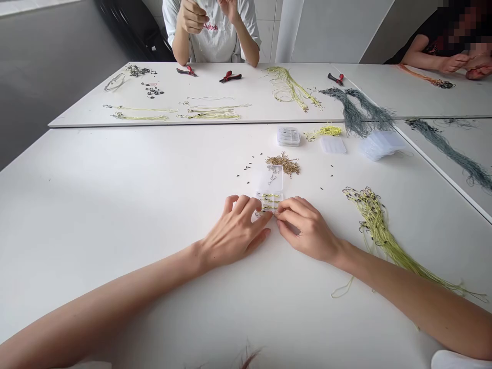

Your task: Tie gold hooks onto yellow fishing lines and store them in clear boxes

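This is a hand-assembly workshop, a shared workroom: long white tabletops are pushed together, with a seated co-worker at 12 o'clock and another near 2 o'clock. Red-handled steel pliers lie at 12 o'clock, bundles of yellow-green hooked fishing line at 3 o'clock, and white wall tiles stand behind.
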### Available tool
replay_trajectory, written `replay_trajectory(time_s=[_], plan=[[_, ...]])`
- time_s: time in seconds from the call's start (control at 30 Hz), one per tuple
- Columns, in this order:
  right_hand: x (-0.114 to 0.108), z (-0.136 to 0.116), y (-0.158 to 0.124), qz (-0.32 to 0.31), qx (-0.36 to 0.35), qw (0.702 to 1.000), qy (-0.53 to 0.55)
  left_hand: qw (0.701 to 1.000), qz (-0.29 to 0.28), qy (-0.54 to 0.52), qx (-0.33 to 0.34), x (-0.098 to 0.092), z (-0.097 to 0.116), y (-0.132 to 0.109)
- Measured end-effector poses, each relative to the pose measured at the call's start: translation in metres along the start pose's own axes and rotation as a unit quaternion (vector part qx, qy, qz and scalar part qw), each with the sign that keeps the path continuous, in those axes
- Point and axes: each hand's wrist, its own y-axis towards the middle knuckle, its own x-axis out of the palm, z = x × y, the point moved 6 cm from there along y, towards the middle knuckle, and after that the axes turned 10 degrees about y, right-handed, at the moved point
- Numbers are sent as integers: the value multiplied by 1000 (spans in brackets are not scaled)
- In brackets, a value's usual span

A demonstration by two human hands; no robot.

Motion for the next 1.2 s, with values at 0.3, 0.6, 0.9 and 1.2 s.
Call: replay_trajectory(time_s=[0.3,0.6,0.9,1.2], plan=[[-7,7,-2,33,38,998,37,999,29,-27,-4,3,0,-2],[-5,-1,-1,20,-15,999,-31,999,32,-36,-5,2,0,-2],[-1,-5,0,-12,-60,995,-84,999,28,-11,12,1,3,-1],[-9,-1,1,30,-20,999,-18,1000,26,-4,11,1,3,-1]])
